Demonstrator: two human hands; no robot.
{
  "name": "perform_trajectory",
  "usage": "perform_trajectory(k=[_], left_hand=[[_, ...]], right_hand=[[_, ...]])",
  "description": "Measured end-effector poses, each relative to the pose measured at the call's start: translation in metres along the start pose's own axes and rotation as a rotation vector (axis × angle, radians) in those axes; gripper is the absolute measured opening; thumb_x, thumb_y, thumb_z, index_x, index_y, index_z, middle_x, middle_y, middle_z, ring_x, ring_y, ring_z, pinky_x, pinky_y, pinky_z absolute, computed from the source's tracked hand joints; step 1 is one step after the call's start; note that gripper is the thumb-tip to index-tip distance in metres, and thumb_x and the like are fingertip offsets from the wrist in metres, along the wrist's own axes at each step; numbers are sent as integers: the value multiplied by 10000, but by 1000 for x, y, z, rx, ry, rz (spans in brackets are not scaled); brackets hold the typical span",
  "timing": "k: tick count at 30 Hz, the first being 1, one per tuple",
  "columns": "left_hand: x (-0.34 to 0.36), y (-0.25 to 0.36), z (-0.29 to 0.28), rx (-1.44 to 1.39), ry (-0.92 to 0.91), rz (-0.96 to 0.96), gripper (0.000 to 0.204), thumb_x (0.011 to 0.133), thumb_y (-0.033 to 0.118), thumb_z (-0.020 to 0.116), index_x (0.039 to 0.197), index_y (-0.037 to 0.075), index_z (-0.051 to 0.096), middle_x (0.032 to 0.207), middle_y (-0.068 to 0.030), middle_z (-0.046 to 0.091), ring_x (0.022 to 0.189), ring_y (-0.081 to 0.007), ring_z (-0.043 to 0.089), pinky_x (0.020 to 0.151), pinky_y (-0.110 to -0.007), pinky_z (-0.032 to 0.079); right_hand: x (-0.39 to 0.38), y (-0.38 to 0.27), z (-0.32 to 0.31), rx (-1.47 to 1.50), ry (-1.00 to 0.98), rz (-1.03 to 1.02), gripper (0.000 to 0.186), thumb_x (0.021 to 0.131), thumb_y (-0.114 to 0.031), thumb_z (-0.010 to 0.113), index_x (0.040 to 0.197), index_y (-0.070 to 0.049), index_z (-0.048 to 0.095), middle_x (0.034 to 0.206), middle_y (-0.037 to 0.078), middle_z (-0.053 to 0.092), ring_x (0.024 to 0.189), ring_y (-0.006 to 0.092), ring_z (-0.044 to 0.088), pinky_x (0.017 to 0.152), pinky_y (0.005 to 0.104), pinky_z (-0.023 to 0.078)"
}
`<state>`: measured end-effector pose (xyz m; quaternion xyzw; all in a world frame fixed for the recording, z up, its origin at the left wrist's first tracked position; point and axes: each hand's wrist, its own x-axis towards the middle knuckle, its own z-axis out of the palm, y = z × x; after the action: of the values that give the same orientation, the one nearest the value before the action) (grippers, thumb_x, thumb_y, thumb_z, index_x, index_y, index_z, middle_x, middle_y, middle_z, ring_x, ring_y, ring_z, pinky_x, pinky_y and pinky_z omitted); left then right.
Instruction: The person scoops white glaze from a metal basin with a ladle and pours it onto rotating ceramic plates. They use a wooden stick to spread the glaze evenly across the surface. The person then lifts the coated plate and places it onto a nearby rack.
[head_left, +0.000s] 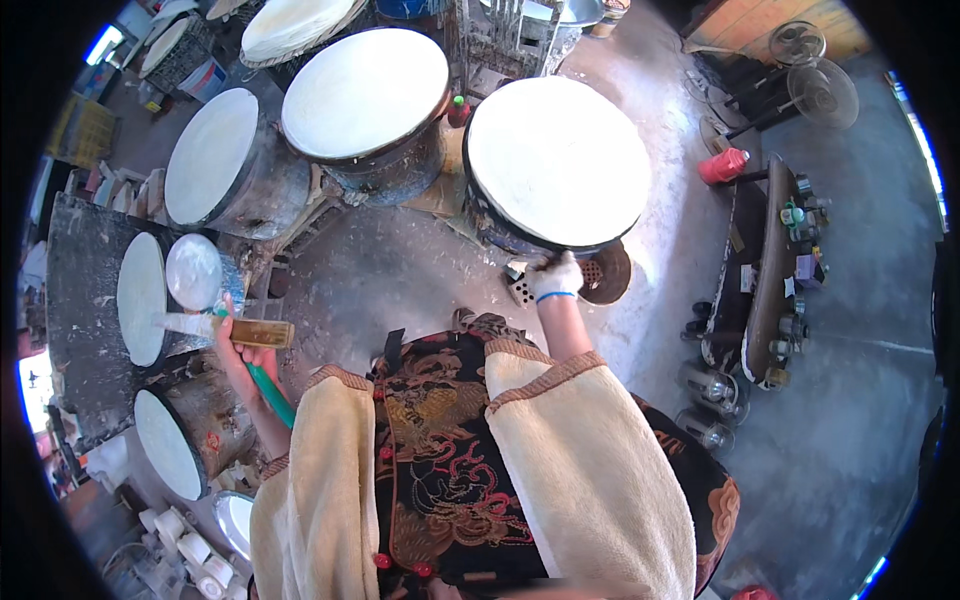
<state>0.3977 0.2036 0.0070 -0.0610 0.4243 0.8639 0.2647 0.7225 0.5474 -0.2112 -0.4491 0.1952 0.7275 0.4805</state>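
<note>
My left hand [236, 345] is closed around a tool with a broad wooden handle [268, 334] and a flat whitish end [186, 324]; I cannot tell whether it is a brush or a scraper. A green hose-like strip [268, 392] runs along that wrist. White glove and blue cuff cover my right hand [556, 278]. Its fingers are curled just below the near rim of a large dark vat with a white round top [558, 160]; what they grip is hidden. Beside the left hand is a whitish domed round thing [195, 272] near a white disc [142, 300].
More white-topped vats stand left and ahead, including a wide vat [365, 95] and a tilted-looking vat [212, 158]. A brown bucket [607, 275] and a perforated block [519, 284] sit below my right hand. To the right are a long bench [768, 270] and fans [820, 92].
</note>
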Motion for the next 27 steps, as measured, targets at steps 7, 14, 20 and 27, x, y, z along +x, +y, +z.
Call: perform_trajectory(k=[7,14,20,27], left_hand=[[-14,-29,43,233,22,-152,329,894,262,604,638,181,414,489,99,346,379,-24,306,368,-204,247],[-6,-47,36,495,-14,-188,220,857,195,631,738,127,460,495,53,414,360,-54,399,312,-213,328],[-3,-76,46,659,-92,-188,254,822,165,681,992,59,525,551,34,466,373,-69,426,329,-220,336],[5,-112,51,555,-454,-406,305,875,278,680,1045,78,526,542,50,428,371,-63,396,341,-224,318]], right_hand=[[15,-156,67,-306,137,-662,181,864,-200,586,705,-113,594,594,1,532,491,107,479,434,259,371],[-88,-64,121,-1372,-477,-982,225,863,-246,600,918,-55,705,784,15,632,597,110,470,553,263,400],[-196,146,75,-1968,-1535,-301,531,832,-281,609,1286,-25,505,1123,227,625,968,311,641,833,396,496],[-209,149,54,-1830,-1035,-716,450,867,-197,518,1291,-48,500,991,176,660,858,297,663,725,382,528]])
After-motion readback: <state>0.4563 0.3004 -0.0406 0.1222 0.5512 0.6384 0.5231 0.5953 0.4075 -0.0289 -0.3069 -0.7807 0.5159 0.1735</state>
